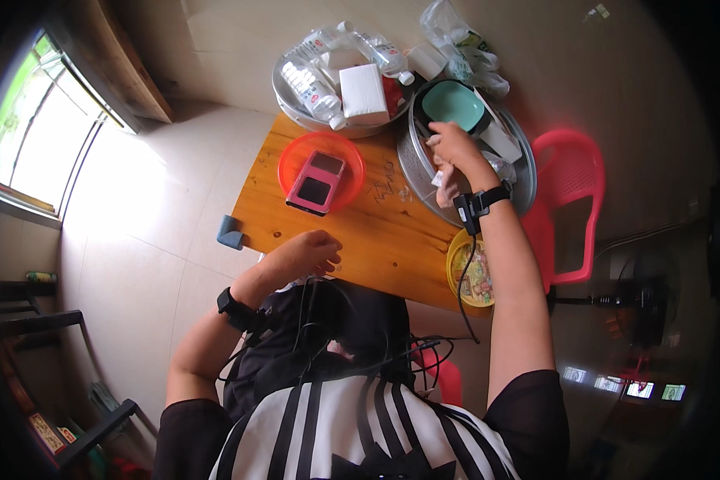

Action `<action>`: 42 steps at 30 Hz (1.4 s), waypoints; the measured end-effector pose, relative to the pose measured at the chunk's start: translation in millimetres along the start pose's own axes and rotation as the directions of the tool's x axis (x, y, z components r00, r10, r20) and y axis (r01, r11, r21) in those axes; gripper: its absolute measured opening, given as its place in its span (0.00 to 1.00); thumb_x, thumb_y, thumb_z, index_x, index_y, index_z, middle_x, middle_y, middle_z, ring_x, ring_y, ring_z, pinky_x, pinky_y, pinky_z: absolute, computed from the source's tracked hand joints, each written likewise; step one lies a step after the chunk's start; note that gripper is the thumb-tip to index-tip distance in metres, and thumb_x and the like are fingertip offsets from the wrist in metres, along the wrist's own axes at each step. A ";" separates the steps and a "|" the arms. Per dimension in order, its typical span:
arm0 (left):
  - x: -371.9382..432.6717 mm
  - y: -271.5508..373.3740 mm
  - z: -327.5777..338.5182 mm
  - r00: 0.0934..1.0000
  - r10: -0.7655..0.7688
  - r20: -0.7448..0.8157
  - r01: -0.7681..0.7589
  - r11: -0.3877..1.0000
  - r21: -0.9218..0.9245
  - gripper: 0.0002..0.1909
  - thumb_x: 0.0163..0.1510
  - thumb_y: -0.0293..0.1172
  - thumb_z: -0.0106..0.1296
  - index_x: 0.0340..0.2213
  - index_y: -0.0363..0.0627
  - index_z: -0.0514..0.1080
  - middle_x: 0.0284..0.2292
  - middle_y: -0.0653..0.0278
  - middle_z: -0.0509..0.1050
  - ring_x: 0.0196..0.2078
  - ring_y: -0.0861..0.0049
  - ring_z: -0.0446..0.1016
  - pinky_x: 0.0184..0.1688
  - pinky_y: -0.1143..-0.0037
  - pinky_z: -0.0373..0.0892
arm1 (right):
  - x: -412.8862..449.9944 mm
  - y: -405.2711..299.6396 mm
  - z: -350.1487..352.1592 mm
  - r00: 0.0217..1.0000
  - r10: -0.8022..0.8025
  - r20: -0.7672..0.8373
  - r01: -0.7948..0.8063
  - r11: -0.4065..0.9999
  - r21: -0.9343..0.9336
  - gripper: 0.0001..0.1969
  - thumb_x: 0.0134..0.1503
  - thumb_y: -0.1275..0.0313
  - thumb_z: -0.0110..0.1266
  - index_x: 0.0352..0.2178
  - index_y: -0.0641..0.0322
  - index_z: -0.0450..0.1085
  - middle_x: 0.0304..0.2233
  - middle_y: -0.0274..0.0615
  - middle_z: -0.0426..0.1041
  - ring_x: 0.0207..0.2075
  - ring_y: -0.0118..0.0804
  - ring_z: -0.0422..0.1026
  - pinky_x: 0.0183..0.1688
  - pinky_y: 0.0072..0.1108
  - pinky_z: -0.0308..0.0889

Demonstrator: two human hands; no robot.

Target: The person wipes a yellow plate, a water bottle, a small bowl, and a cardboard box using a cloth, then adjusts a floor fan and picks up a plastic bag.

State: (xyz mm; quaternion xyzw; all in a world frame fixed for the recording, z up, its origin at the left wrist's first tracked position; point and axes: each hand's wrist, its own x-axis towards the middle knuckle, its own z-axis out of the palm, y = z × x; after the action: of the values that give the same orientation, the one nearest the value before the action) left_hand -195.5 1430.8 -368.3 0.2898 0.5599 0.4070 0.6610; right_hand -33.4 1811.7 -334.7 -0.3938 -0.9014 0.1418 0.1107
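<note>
My right hand [454, 146] reaches over a metal basin [527, 192] at the table's right rear. Its fingers are beside a teal plastic bowl [453, 103], and my palm hides what lies under it. A pinkish cloth-like thing [448, 187] lies just below this hand; whether I grip it cannot be told. Above the table's front edge hovers my left hand [307, 255], fingers loosely bent, with no object visible in it. Beyond that hand, a pink phone-like case with two dark panels [317, 182] rests on a red plastic basket [355, 159].
Behind the basket, another metal basin [282, 99] holds plastic water bottles [312, 93] and a white tissue pack [363, 93]. A yellow-rimmed dish [471, 273] sits at the wooden table's [390, 258] right front. A red plastic chair [570, 204] stands right. Cables [432, 348] trail over my lap.
</note>
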 end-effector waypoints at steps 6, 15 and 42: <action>-4.4 -4.2 -6.2 1.000 -0.001 -0.029 0.000 1.000 -0.017 0.20 0.63 0.41 0.47 0.46 0.35 0.69 0.37 0.60 0.75 0.36 0.77 0.75 0.41 0.77 0.73 | 7.6 -28.0 18.1 0.963 0.015 0.270 0.071 0.949 -0.307 0.15 0.52 0.80 0.50 0.43 0.64 0.72 0.40 0.58 0.75 0.43 0.60 0.73 0.43 0.39 0.69; -4.8 5.6 -6.9 1.000 -0.013 -0.001 0.013 1.000 -0.006 0.18 0.65 0.38 0.45 0.48 0.35 0.69 0.40 0.57 0.75 0.40 0.74 0.77 0.44 0.76 0.75 | -5.0 -20.3 13.6 0.994 -0.012 0.107 0.034 0.979 -0.203 0.07 0.57 0.72 0.47 0.34 0.62 0.71 0.34 0.57 0.75 0.38 0.60 0.73 0.39 0.39 0.68; 6.6 -1.7 -3.8 0.998 -0.053 0.015 0.054 0.998 -0.020 0.18 0.65 0.38 0.45 0.48 0.35 0.68 0.39 0.58 0.75 0.40 0.74 0.76 0.44 0.75 0.75 | 16.6 52.1 -40.9 0.799 0.251 0.546 -0.601 0.308 0.738 0.13 0.58 0.84 0.48 0.46 0.68 0.66 0.42 0.45 0.73 0.42 0.39 0.76 0.44 0.28 0.74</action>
State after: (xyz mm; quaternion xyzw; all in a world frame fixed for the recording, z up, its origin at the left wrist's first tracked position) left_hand -198.6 1435.4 -373.9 0.2708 0.5583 0.3928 0.6787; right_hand 3.7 1864.7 -312.9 -0.4725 -0.5517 0.6793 0.1045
